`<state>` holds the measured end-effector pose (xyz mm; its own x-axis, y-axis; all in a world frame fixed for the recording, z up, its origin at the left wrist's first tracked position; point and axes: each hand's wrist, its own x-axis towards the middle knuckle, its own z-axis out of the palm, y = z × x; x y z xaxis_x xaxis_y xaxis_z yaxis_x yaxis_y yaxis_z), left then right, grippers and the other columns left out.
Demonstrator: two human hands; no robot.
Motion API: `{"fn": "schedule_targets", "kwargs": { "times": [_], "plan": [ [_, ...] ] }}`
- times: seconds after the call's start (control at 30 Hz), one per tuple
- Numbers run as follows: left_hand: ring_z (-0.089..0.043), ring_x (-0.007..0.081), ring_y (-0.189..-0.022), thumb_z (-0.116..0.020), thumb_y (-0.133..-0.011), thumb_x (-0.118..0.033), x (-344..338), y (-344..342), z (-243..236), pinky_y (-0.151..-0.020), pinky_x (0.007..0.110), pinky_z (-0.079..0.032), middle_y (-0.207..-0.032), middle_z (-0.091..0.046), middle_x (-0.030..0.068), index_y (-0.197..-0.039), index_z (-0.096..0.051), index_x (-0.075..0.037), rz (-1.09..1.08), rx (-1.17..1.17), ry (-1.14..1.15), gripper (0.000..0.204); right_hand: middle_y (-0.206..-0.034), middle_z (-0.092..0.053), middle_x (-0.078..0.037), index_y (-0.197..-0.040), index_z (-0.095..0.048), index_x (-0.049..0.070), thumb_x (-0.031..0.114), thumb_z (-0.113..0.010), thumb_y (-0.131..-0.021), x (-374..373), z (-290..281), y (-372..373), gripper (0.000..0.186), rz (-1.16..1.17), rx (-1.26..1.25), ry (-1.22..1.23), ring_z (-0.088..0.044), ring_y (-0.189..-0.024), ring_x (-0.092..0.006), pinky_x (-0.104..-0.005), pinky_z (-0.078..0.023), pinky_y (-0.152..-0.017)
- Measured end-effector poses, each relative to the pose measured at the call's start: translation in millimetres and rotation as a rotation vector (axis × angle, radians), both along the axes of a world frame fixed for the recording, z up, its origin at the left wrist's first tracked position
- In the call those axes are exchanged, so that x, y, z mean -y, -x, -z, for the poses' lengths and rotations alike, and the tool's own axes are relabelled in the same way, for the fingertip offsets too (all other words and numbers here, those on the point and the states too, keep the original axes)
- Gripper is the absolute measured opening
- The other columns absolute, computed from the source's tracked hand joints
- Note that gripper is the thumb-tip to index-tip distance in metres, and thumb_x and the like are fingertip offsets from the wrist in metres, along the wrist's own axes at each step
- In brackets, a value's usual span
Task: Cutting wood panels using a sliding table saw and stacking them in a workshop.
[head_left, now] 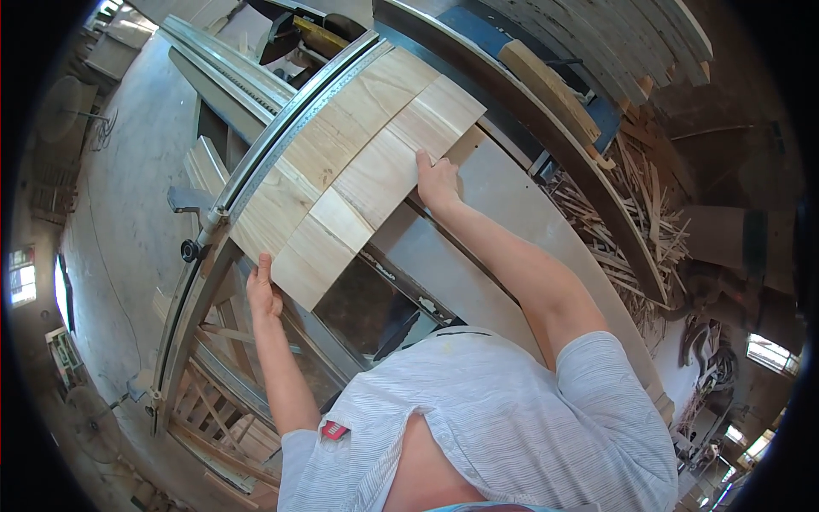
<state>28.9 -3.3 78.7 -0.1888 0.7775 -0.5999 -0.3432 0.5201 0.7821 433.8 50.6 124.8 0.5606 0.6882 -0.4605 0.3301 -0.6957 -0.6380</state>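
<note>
Pale wooden boards [375,158] lie edge to edge in two rows, against a long metal fence with a ruled scale [311,119]. My left hand [264,292] holds the near left end of the boards, its thumb up along the edge and its other fingers partly hidden. Farther right, my right hand [438,183] grips the near long edge, with a digit resting on the top face and the rest curled at the side. The undersides of the boards cannot be seen.
A grey machine table [512,192] extends to the right, with a dark curved-looking rail [597,209] beyond it. Wood offcuts [631,200] are heaped past that rail. Stacked planks [606,43] stand at the far right. A black knob [189,250] sits on the fence's left end.
</note>
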Motion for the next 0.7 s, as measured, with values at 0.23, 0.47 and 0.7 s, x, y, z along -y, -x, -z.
{"fn": "schedule_targets", "kwargs": {
  "times": [0.23, 0.47, 0.7],
  "plan": [
    [-0.065, 0.0226, -0.11, -0.078, -0.094, -0.026, -4, 20, -6, -0.097, 0.039, -0.053, -0.123, -0.066, 0.0113, -0.133, -0.054, 0.004, 0.054, 0.161, 0.019, 0.055, -0.135, -0.045, -0.044, -0.129, -0.047, -0.022, 0.054, -0.05, -0.1, -3, 3, 5, 0.081, 0.01, 0.002, -0.022, -0.053, -0.124, -0.055, -0.052, -0.043, -0.109],
    [-0.065, 0.0222, -0.112, -0.078, -0.093, -0.018, -9, 11, -21, -0.099, 0.038, -0.052, -0.124, -0.066, 0.0108, -0.134, -0.054, 0.004, 0.067, 0.005, 0.042, 0.052, -0.133, -0.046, -0.044, -0.128, -0.048, -0.022, 0.054, -0.051, -0.099, -1, -5, 4, 0.081, 0.001, -0.022, -0.062, -0.053, -0.124, -0.0558, -0.0527, -0.043, -0.109],
    [-0.065, 0.0208, -0.112, -0.077, -0.094, -0.016, -4, 11, -19, -0.097, 0.036, -0.052, -0.122, -0.067, 0.0098, -0.13, -0.056, 0.005, 0.052, -0.019, 0.038, 0.047, -0.132, -0.053, -0.042, -0.125, -0.057, -0.018, 0.057, -0.049, -0.099, 2, -1, 7, 0.079, 0.025, 0.06, -0.033, -0.055, -0.124, -0.0536, -0.053, -0.043, -0.108]
  ]
}}
